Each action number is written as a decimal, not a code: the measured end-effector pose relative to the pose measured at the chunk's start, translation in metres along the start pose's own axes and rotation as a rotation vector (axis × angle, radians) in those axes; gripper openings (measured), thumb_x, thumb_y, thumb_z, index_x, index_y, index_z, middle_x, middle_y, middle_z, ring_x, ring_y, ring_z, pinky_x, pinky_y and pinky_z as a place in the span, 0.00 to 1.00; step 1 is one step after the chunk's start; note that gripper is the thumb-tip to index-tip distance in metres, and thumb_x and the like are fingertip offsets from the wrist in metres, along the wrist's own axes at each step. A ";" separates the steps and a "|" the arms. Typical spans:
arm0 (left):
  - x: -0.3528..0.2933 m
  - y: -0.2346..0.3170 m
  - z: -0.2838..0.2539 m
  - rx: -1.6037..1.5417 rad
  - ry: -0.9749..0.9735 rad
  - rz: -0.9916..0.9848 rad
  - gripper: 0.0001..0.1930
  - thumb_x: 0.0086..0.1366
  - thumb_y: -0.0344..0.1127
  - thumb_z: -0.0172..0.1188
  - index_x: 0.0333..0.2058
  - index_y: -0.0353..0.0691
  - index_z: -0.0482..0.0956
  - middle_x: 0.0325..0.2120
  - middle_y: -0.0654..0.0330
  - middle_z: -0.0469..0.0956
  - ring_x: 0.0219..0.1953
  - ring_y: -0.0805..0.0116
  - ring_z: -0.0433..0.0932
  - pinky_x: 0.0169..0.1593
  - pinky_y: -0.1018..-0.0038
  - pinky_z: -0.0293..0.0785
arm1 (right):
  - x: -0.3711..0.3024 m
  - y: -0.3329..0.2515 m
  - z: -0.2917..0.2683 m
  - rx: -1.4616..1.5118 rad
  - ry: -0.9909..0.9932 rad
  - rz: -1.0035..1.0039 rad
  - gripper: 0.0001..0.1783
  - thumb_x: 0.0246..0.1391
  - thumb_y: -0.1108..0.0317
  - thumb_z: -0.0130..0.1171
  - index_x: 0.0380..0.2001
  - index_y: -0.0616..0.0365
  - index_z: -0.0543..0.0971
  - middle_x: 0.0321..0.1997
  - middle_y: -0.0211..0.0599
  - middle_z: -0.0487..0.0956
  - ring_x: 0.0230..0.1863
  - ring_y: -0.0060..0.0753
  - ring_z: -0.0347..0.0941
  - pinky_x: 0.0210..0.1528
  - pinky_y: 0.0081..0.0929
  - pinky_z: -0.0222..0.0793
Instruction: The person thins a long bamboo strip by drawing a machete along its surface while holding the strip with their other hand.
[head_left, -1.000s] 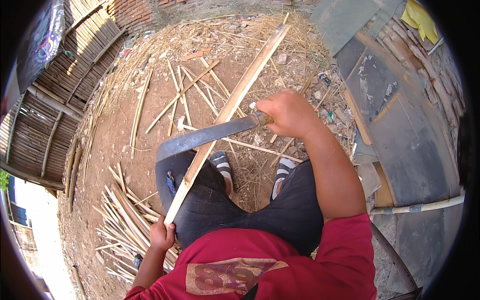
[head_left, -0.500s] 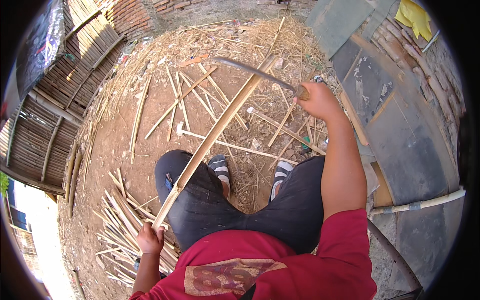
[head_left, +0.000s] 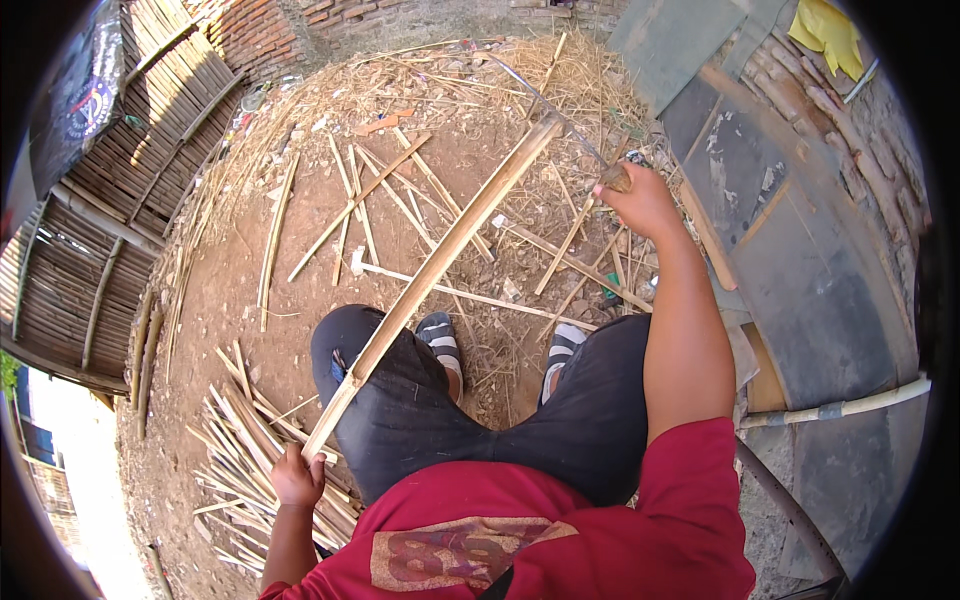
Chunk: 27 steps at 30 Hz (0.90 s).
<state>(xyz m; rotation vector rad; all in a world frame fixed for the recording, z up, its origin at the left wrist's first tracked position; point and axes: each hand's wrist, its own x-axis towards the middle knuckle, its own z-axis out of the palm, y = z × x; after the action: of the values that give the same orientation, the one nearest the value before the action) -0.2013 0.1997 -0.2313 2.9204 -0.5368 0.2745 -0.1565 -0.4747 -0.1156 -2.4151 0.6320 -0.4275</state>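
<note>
A long split bamboo piece (head_left: 425, 275), hollow side up, slants from lower left to upper right across my left thigh. Near its lower end, my left hand (head_left: 298, 478) is closed around it. My right hand (head_left: 642, 205) grips the wooden handle of a machete (head_left: 614, 179) on the far right side. Seen nearly edge-on, its thin blade slants up and left past the far end of the bamboo. Whether blade and bamboo touch there I cannot tell.
A pile of split bamboo strips (head_left: 240, 450) lies by my left hand. More strips (head_left: 360, 205) are scattered on the dirt ahead, with dry straw (head_left: 590, 75) beyond. Dark panels (head_left: 830, 290) and a pole (head_left: 850, 405) flank my right; a bamboo-slat wall (head_left: 80, 280) stands left.
The machete has turned from lying across the bamboo's far part to a steeper, edge-on angle at its far end. My right hand has shifted slightly; the left hand keeps its hold.
</note>
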 end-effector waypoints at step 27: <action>0.215 0.258 -0.057 -0.650 -0.262 0.111 0.19 0.65 0.44 0.68 0.41 0.31 0.76 0.22 0.45 0.80 0.26 0.47 0.82 0.33 0.57 0.76 | -0.055 -0.085 0.024 -0.030 -0.001 -0.657 0.13 0.43 0.65 0.70 0.35 0.53 0.82 0.28 0.45 0.81 0.34 0.55 0.81 0.36 0.48 0.75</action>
<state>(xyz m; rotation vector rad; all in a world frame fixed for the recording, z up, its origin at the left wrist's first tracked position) -0.1068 -0.0998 -0.0995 2.3030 -0.6732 -0.2375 -0.1631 -0.3744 -0.0894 -2.6086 -0.1824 -0.6778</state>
